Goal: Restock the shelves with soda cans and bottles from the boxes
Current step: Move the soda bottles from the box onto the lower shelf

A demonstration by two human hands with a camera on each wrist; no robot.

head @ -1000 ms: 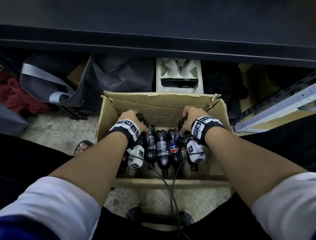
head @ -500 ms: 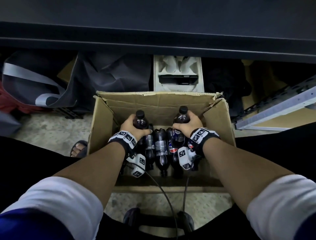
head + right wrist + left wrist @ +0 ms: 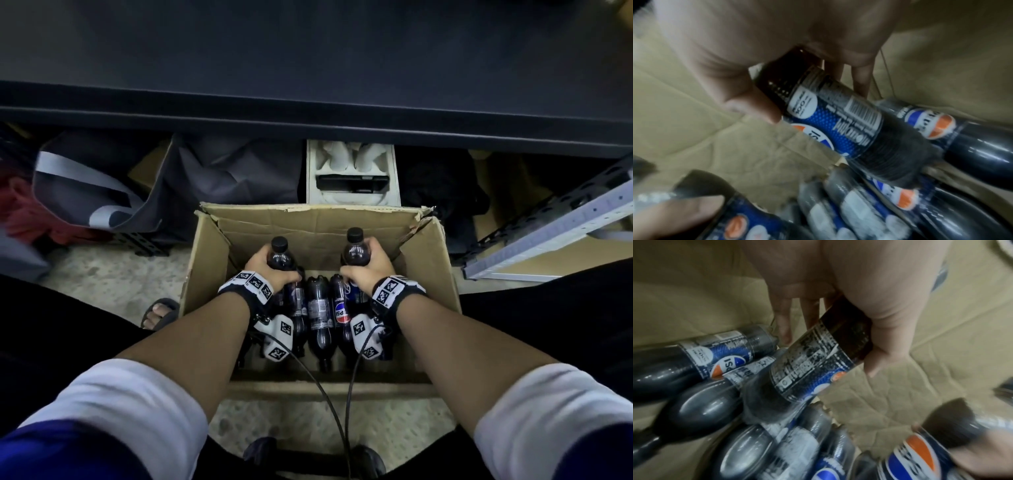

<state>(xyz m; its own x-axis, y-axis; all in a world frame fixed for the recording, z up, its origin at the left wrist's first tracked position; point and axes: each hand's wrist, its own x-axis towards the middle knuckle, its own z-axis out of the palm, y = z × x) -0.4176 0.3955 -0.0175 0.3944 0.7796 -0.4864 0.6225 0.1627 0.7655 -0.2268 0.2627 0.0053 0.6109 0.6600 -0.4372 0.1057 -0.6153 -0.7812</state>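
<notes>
Inside one cardboard box [image 3: 428, 260], left hand [image 3: 265, 265] and right hand [image 3: 371, 265] each gripping one bottle

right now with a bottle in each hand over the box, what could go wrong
1. Each hand grips only the upper part of its bottle: left hand on the left bottle, right hand on the right bottle. Either could slip.
2. The dark shelf edge juts out above the cardboard box; rising caps might knock it.
3. Wrist cables trail over the loose bottles lying inside and could snag.
</notes>
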